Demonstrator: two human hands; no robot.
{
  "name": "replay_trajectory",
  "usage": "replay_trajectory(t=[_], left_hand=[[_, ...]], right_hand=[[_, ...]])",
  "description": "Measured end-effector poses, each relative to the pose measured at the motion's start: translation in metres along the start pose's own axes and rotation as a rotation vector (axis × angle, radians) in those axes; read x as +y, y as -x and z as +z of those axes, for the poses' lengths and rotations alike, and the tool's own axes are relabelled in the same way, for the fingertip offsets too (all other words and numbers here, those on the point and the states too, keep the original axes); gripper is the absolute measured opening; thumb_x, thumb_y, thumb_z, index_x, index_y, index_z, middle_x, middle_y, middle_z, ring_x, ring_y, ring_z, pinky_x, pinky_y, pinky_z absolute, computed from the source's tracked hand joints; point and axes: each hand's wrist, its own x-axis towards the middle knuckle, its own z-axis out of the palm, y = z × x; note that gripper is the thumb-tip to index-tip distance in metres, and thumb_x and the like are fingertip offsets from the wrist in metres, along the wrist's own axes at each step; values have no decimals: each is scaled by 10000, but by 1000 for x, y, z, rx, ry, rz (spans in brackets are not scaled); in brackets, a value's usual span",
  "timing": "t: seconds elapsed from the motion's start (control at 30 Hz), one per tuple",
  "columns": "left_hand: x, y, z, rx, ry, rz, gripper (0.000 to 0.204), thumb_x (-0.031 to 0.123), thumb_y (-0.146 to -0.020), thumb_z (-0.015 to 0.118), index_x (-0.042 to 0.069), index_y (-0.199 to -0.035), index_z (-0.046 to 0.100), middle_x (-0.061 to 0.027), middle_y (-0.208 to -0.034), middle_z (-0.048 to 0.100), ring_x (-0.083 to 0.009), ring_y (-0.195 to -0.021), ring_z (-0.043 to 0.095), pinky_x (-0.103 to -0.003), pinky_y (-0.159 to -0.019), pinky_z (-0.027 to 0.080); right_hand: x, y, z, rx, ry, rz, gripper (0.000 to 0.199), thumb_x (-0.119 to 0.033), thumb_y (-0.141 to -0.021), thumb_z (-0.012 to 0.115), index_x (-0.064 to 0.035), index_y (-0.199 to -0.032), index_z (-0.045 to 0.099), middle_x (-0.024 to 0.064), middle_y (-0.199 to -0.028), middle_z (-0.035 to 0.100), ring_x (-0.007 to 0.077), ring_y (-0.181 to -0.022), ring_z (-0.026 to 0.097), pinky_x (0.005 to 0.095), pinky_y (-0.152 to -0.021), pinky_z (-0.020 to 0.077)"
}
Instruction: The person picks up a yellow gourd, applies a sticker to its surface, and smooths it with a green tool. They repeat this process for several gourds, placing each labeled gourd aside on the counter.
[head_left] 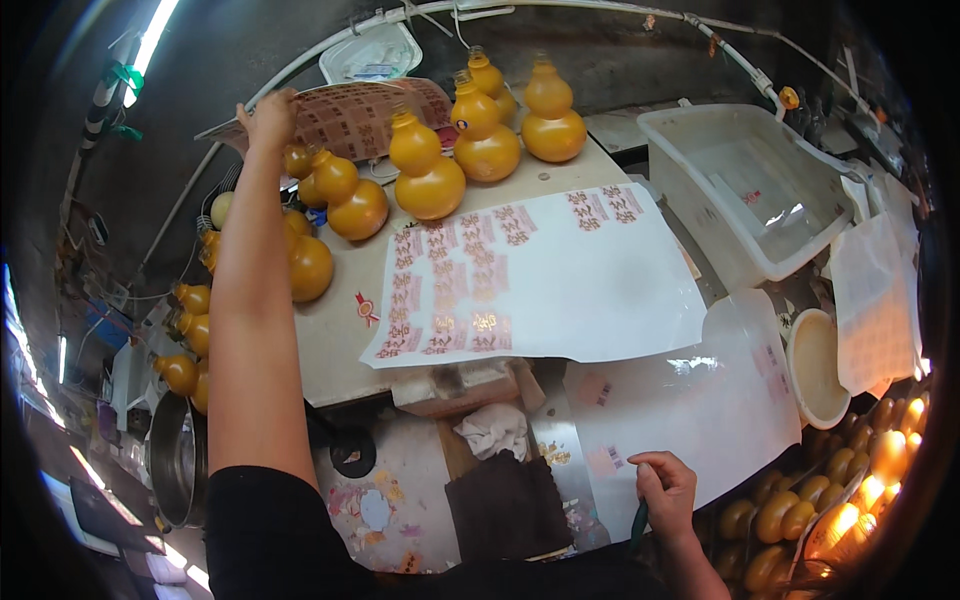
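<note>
My left hand (268, 120) reaches to the far left, its fingers closed on the edge of a curled sheet printed in reddish brown (365, 118). Low on the right, my right hand (666, 490) is closed around a thin dark green handle (638, 524); the rest of that tool is hidden. Beneath this hand lies a translucent sheet (690, 420) with a few small pinkish labels. A white sheet of red and gold decals (600, 290) covers much of the table (340, 335). Yellow gourd-shaped bottles (430, 185) stand beyond it and under my left arm.
A clear plastic tub (690, 200) of water stands at the right, beside a cream bowl (820, 370). More gourd bottles (775, 520) sit at lower right under a bright glow. In front are a dark cloth (508, 510) and a crumpled white rag (495, 430).
</note>
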Motion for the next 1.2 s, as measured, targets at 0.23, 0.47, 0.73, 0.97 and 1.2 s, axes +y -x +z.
replay_trajectory(t=[0.23, 0.47, 0.73, 0.97, 1.2], left_hand=[[-70, -81, 4, 179, 259, 100, 385, 379, -953, 507, 198, -1292, 539, -126, -1173, 646, -335, -1075, 598, -476, -962, 396], [-39, -93, 48, -155, 215, 108, 399, 310, -977, 473, 184, -1355, 483, -161, -1245, 597, -291, -1208, 545, -421, -1011, 407], [-28, -57, 59, -59, 149, 44, 576, 307, -870, 624, 242, -1405, 420, -122, -1421, 418, -354, -1311, 411, -540, -1034, 363], [-12, -33, -3, 208, 79, 164, 453, 245, -813, 672, 134, -1221, 510, -156, -1194, 571, -342, -1083, 580, -449, -848, 500], [106, 49, -56, -331, 627, 509, 399, 414, -922, 598, 44, -1065, 637, -92, -797, 648, -147, -652, 583, -307, -582, 497]], right_hand=[[0, -16, 12, 2, 21, 39, 137, -84, -911, 579, 13, -971, 654, -16, -634, 540, 41, -544, 467, 197, -503, 349], [-2, -29, 38, -13, 39, 52, 152, -118, -923, 579, 12, -964, 647, -8, -664, 550, 46, -547, 467, 194, -516, 364], [-11, -28, 35, 36, 137, 14, 141, -83, -916, 567, 19, -970, 648, 2, -679, 559, 57, -555, 477, 206, -518, 371], [-2, -22, 31, -3, 118, -10, 130, -57, -903, 584, -6, -989, 667, -35, -658, 558, 24, -561, 470, 187, -513, 348], [-6, -6, 29, 21, 87, -21, 126, -75, -910, 595, -13, -990, 669, -36, -659, 558, 26, -566, 470, 190, -518, 350]])
